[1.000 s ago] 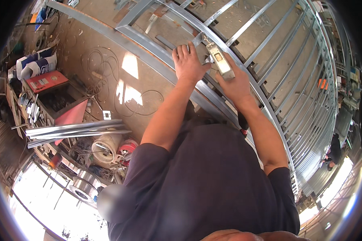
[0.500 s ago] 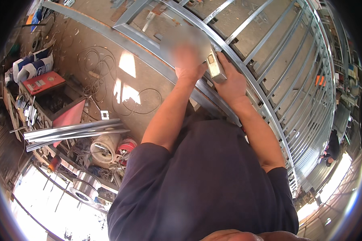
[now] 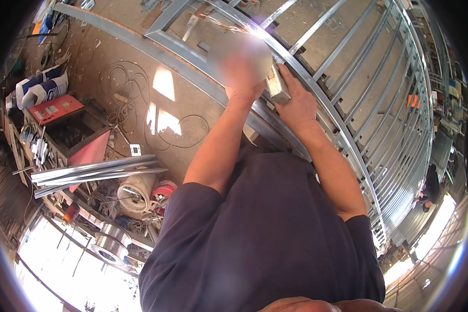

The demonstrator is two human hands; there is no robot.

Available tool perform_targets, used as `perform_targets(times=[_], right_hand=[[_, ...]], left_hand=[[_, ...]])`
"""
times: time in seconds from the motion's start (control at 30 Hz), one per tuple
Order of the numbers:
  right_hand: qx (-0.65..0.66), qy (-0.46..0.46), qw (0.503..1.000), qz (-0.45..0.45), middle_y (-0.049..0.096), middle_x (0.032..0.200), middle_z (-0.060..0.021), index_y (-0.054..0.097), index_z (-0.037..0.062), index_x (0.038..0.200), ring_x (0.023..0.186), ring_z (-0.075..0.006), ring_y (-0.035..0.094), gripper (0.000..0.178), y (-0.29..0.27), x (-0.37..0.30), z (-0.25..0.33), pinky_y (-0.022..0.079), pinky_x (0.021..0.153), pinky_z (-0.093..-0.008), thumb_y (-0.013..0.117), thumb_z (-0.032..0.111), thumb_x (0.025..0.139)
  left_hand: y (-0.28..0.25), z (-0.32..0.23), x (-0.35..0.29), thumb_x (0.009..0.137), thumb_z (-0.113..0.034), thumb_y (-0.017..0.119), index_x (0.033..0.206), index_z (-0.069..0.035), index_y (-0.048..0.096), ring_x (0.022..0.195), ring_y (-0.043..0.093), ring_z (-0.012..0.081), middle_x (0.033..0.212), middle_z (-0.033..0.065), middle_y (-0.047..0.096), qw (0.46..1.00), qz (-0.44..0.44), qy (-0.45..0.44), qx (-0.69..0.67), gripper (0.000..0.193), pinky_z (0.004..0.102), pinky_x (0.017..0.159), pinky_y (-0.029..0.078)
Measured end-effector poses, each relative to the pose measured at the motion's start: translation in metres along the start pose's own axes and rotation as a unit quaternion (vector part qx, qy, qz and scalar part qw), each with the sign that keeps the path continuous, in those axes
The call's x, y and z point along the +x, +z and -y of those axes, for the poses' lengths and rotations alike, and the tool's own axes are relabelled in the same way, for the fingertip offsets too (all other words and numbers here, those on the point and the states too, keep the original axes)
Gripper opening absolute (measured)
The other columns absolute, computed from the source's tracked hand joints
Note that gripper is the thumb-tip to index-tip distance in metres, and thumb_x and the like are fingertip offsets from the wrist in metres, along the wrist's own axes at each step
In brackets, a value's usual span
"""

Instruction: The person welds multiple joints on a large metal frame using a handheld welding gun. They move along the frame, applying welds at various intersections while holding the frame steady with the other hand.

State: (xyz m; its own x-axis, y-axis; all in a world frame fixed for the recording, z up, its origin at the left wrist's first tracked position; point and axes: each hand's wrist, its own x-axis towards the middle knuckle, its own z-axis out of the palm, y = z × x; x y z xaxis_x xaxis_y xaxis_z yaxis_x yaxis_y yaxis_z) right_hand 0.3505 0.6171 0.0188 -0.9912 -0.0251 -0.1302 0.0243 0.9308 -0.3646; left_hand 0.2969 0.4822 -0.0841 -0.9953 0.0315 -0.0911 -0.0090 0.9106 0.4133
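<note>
Pale and scuffed, the block (image 3: 280, 89) sits tilted in my right hand (image 3: 298, 106), which is clamped along its right side; its far end reaches up beside my left hand (image 3: 240, 73). That left hand is blurred over the fingers, so I cannot tell whether they are spread, closed or gripping something. Just beyond it, sparks (image 3: 234, 24) spray leftward from a glare at the near edge of the metal frame (image 3: 307, 74).

I judge the step in hand to be steadying the block beside the frame while the metal is worked at that glare, though the blur hides what makes the sparks. A next move would call for a firm, quiet grip, with skin out of the spray.

Right of my right hand, thin bars (image 3: 317, 25) cross the frame, so reaching that way means going over or between them. Left of my left hand, a long steel bar (image 3: 104, 23) slants away, and past it a tangle of cable (image 3: 124, 104) could catch my feet. Farther left are sacks (image 3: 44, 88) and a red panel (image 3: 57, 109); nearer my body, metal strips (image 3: 99, 174), a white bucket (image 3: 135, 192) and a wire spool (image 3: 111, 242). Far right of my right hand, another person (image 3: 429, 192) is partly visible.
</note>
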Motion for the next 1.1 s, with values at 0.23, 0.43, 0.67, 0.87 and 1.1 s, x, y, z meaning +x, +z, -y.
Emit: perform_targets(times=[0.23, 0.43, 0.67, 0.87, 1.1], right_hand=[[0.008, 0.015, 1.0, 0.01, 0.072, 0.125, -0.012, 0.044, 0.0311, 0.155, 0.104, -0.0394, 0.072, 0.089, -0.006, -0.002, 0.002, 0.06, 0.087, -0.0489, 0.084, 0.017, 0.077], [0.011, 0.015, 1.0, 0.002, 0.072, 0.126, -0.0122, 0.045, 0.0301, 0.155, 0.105, -0.0391, 0.071, 0.087, -0.007, -0.004, -0.001, 0.06, 0.087, -0.049, 0.084, 0.018, 0.077], [0.091, 0.029, 0.995, 0.018, 0.071, 0.127, -0.0169, 0.051, 0.0231, 0.154, 0.111, -0.0394, 0.07, 0.076, -0.027, -0.016, -0.006, 0.058, 0.092, -0.0434, 0.08, 0.018, 0.084], [0.091, 0.003, 0.996, -0.022, 0.071, 0.128, -0.0184, 0.05, 0.0167, 0.154, 0.115, -0.0399, 0.069, 0.075, -0.038, -0.054, -0.024, 0.057, 0.095, -0.0422, 0.079, 0.012, 0.085], [0.108, -0.015, 0.993, -0.053, 0.07, 0.132, -0.0139, 0.046, 0.0241, 0.156, 0.113, -0.0379, 0.069, 0.083, -0.027, -0.065, -0.043, 0.058, 0.092, -0.0458, 0.08, 0.016, 0.081]], left_hand=[[0.005, 0.001, 0.0, 0.077, -0.056, 0.078, 0.154, 0.007, 0.035, 0.148, 0.035, 0.0373, 0.147, 0.0246, 0.047, 1.0, -0.017, 0.004, -0.007, 0.109, 0.0507, 0.127, 0.014], [0.002, -0.001, 0.0, 0.076, -0.056, 0.079, 0.154, 0.008, 0.035, 0.147, 0.035, 0.0366, 0.147, 0.0243, 0.047, 1.0, -0.011, 0.003, -0.008, 0.111, 0.0493, 0.127, 0.014], [-0.017, -0.008, -0.001, 0.075, -0.052, 0.082, 0.153, -0.003, 0.042, 0.142, 0.04, 0.0337, 0.143, 0.017, 0.051, 0.999, 0.019, -0.01, -0.046, 0.101, 0.0487, 0.123, 0.023], [-0.038, -0.014, -0.001, 0.077, -0.046, 0.083, 0.138, -0.018, 0.06, 0.132, 0.049, 0.0276, 0.136, 0.0065, 0.057, 0.999, 0.009, 0.006, -0.036, 0.071, 0.0461, 0.113, 0.036], [-0.037, -0.016, 0.001, 0.077, -0.048, 0.081, 0.135, -0.02, 0.061, 0.133, 0.051, 0.0278, 0.135, 0.0049, 0.061, 0.998, 0.019, 0.005, -0.053, 0.068, 0.0478, 0.116, 0.032]])
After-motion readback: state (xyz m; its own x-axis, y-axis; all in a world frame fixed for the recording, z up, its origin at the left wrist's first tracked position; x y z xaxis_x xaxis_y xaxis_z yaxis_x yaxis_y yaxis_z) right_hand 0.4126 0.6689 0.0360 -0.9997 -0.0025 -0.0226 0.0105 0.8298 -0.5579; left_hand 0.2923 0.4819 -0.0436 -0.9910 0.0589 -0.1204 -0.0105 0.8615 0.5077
